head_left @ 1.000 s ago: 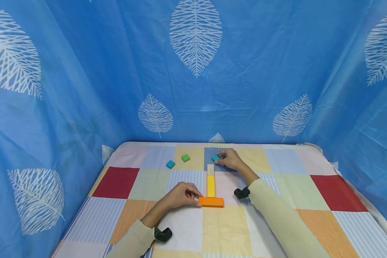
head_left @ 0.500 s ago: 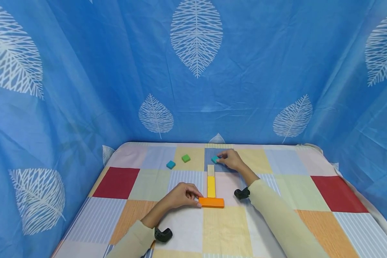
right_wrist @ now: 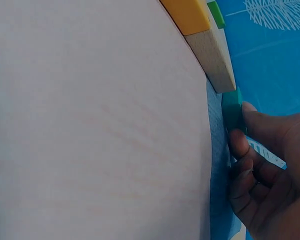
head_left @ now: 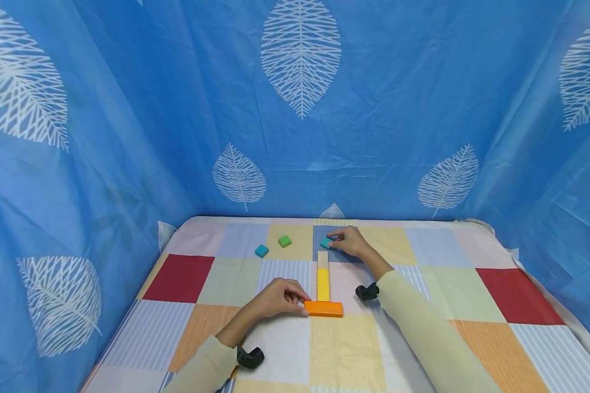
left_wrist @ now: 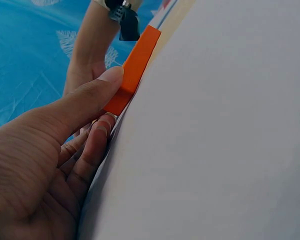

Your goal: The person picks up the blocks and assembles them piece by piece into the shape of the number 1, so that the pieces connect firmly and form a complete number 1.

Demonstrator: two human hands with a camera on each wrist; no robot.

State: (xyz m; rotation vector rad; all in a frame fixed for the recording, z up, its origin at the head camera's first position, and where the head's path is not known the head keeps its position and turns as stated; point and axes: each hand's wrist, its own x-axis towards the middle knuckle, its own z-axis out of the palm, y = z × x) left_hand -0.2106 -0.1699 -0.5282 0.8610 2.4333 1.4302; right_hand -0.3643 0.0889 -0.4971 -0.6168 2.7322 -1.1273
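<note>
An orange block [head_left: 324, 309] lies crosswise nearest the person, its left end pinched by the left hand [head_left: 279, 298]. In the left wrist view the thumb presses on the side of this block's end, with the fingers bent below. From its far side a yellow block [head_left: 323, 285] runs straight away, followed by a plain wooden block [head_left: 322, 259]. Just beyond the wooden block, the right hand [head_left: 351, 242] holds a small teal block [head_left: 326, 243] between thumb and fingertips. The right wrist view shows that teal block [right_wrist: 232, 109] right at the wooden block's [right_wrist: 213, 61] far end.
To the left of the row lie a small blue block [head_left: 261, 251] and a small green block [head_left: 284, 240]. A patchwork cloth [head_left: 255, 281] covers the table. Blue leaf-print curtains [head_left: 373, 136] stand behind it and along both sides.
The right hand has brought the teal block slightly left and nearer, in line with the far end of the wooden block. The left hand stays on the orange block.
</note>
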